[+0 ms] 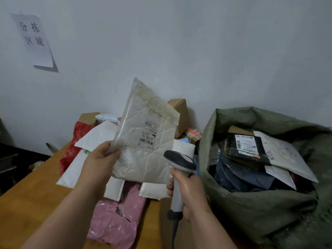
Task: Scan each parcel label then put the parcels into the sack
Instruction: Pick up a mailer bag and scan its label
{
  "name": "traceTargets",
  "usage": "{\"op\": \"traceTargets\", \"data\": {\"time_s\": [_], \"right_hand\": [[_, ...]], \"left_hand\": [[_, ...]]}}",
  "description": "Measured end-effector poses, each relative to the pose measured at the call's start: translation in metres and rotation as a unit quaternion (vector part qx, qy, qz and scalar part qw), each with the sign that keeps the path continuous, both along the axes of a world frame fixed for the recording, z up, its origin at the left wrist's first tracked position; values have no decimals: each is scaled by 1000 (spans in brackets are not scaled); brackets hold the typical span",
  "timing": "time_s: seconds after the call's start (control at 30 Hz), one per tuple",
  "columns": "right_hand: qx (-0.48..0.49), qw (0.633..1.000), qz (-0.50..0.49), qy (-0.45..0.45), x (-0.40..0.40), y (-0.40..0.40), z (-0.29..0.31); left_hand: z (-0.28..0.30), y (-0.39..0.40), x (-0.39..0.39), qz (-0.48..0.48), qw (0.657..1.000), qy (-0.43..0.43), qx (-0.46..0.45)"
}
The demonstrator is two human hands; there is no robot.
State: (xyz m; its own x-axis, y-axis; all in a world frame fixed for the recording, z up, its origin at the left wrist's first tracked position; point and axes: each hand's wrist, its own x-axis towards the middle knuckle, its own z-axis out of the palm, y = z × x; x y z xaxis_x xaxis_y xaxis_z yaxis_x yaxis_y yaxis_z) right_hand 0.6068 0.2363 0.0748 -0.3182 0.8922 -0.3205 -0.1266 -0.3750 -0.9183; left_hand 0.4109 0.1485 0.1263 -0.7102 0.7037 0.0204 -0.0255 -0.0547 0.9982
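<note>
Right now the left hand (100, 157) pinches the lower left edge of a cream padded mailer (143, 137), thumb on the front and fingers curled behind, holding it up tilted over the wooden counter (30, 198) with its printed shipping label (148, 134) facing the camera. Just right of the mailer and a little below that label, the right hand (190, 193) is wrapped around the grip of a grey and white handheld barcode scanner (179, 160), whose dark head points toward the mailer; a cable (174, 230) hangs from the base of the grip. Under the mailer, a heap of parcels lies on the counter: white bubble mailers (75, 169), a pink poly bag (116, 223) nearest the camera, a red poly bag (75, 141) to the mailer's left, and brown cardboard boxes (180, 114) behind it against the wall. To the right of the mailer stands an open olive-green woven sack (251, 209), already holding a black parcel with a white label (245, 148), a dark blue bag (240, 177) and white mailers (283, 155). High on the wall to the mailer's left hangs a paper sign (34, 38) with printed Chinese characters.
</note>
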Motion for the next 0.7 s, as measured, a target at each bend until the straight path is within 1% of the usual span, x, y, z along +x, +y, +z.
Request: {"op": "traceTargets", "data": {"time_s": [0.13,0.2,0.3,0.4,0.5,0.6,0.7], "right_hand": [[14,998,-58,19,20,2,11],[8,996,-87,32,36,7,13],[3,991,-113,68,62,18,18],[1,983,-148,109,91,35,24],[11,972,-205,117,129,60,24],[12,957,-267,112,174,91,24],[-16,946,-299,123,214,125,21]], "left_hand": [[21,15,6,-37,996,-37,66],[26,28,17,-63,991,-71,92],[29,55,44,-105,982,-116,102],[27,90,80,-140,975,-152,86],[20,133,126,-164,971,-168,40],[13,179,177,-184,972,-143,-11],[4,223,221,-196,975,-103,-34]]}}
